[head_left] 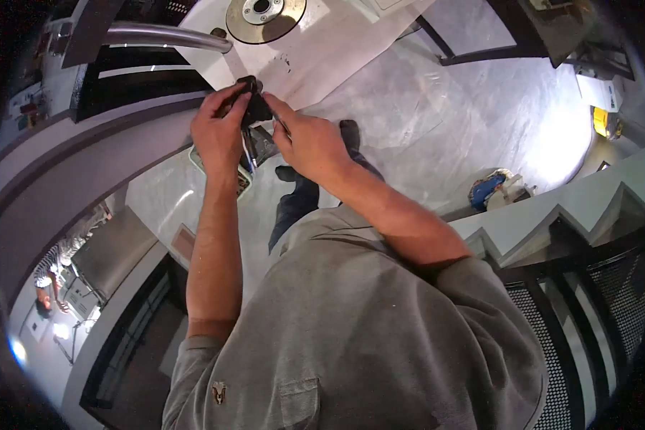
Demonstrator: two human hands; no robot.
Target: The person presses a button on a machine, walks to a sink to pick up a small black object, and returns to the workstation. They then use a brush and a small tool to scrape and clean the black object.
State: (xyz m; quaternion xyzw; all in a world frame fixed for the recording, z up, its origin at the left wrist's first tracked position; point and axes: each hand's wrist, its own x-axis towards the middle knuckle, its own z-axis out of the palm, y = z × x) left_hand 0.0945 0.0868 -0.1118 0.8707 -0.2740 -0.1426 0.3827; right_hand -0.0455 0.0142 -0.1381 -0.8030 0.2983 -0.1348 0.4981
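My left hand (221, 127) is closed around a small black part (258, 107), its fingertips pinching the upper end. My right hand (309, 140) is closed too, its thumb and index finger on a thin stick-like tool (282, 125) whose tip meets the black part. The fingers hide much of both pieces. Beyond my hands, a round metal disc (291, 27) with a bolted hub lies on the white tabletop (330, 61). Below my left hand, a green-rimmed tray (244, 188) holds slim tools and small pieces, partly covered by my wrist.
A curved metal tube (168, 34) reaches over the table's left side. Stair steps with a zigzag edge (552, 215) run along the right. A blue and white bundle (491, 190) lies on the floor (423, 115). Another person (48, 283) is at the far lower left.
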